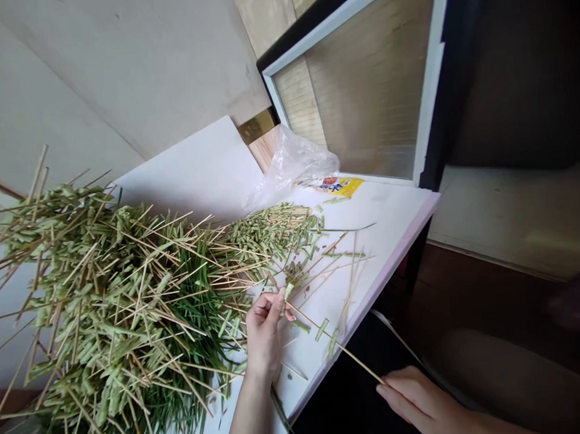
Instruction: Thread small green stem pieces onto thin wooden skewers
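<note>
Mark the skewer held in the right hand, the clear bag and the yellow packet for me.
Skewer (pixel 361 364), head view, on its bare stretch.
Clear bag (pixel 304 157), head view, on its crumpled middle.
Yellow packet (pixel 349 186), head view, on its yellow end.

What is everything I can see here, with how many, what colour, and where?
Loaded skewers: too many to count, tan sticks with pale green pieces, heaped at left
Long leaves: uncounted, dark green, among the heap
Cut stem pieces: many, green, mid-table
Loose sticks: several, tan, right of the pieces
Plastic bag: one, clear, table's far side
Packet: one, mostly yellow, beside the bag
Table: one, white, beneath these
Framed panel: one, brownish, pale frame, behind the table
Held skewer: one, tan, between the hands, two green pieces partway along
Left hand: one, fingers pinching a green piece
Right hand: one, gripping the skewer's near end
</note>
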Motion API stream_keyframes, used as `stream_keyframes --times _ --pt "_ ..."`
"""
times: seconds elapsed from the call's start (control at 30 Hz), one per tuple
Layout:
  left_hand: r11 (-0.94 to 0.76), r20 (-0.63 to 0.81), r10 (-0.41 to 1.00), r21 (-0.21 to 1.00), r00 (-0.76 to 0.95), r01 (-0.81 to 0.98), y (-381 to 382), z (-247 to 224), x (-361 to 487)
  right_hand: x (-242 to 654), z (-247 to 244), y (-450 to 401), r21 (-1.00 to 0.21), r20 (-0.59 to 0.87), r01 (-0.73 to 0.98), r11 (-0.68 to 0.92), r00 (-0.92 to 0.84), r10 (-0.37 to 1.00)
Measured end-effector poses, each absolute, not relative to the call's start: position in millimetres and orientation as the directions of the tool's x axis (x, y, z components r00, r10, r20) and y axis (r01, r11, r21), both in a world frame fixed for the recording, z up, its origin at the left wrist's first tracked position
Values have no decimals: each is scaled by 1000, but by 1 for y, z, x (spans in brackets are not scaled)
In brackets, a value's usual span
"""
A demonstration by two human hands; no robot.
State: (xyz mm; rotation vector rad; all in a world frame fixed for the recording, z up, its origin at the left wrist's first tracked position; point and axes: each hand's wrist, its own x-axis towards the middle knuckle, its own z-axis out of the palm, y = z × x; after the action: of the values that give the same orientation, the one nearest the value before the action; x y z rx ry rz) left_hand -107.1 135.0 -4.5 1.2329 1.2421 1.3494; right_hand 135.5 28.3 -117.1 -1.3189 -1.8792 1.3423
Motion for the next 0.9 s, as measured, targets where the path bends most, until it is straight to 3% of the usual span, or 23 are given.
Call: stream_keyframes --times 0.13,0.43,0.67,0.9 --pt "-60 58 995 998 -84 -25 133 -1 -102 135 -116 29 -915 -194 404 3 -445 874" --pt "26 -40 994 990 -102 -138 131 3 -102 134 -115 36 -934 -150 356 32 -470 870" --pt "153 -164 979 984 120 94 121 4 -86 134 -116 36 -944 -96 321 73 -479 873" --pt "-41 -20 990 909 143 415 150 64 -103 121 -122 51 -977 -8 201 75 -382 924"
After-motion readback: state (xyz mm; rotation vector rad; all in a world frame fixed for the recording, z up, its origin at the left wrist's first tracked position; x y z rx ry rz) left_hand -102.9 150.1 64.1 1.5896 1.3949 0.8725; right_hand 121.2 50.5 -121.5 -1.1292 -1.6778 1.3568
